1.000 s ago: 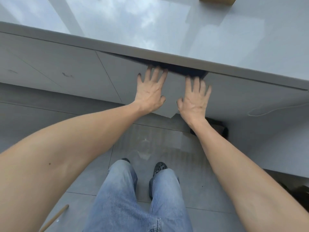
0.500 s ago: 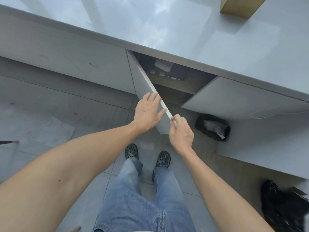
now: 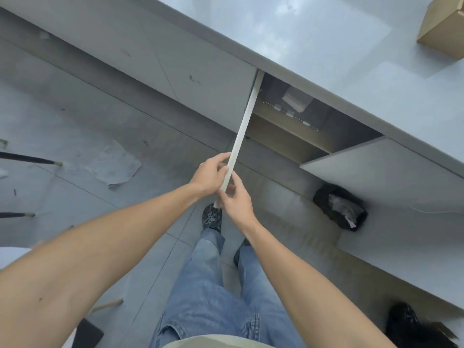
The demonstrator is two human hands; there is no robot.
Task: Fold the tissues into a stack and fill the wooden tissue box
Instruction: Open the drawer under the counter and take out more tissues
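A grey cabinet door [image 3: 243, 126] under the counter stands swung wide, seen edge-on. My left hand [image 3: 210, 175] and my right hand [image 3: 234, 198] both grip its free edge from either side. Inside the cabinet [image 3: 288, 136] a shelf holds a pale packet that looks like tissues [image 3: 296, 100], partly in shadow. A wooden box [image 3: 444, 31] sits on the glossy grey counter [image 3: 313, 33] at the far right, cut off by the frame edge.
A second cabinet door [image 3: 381, 172] stands open to the right. A black bag with paper [image 3: 340, 207] lies on the floor below it. A crumpled sheet [image 3: 114, 165] lies on the grey floor to the left, near dark chair legs [image 3: 30, 159]. My legs stand just behind the door.
The cabinet door went from nearly closed under my flat palms to swung wide; both hands now grip its edge. The view turned left and the cabinet's inside came into sight.
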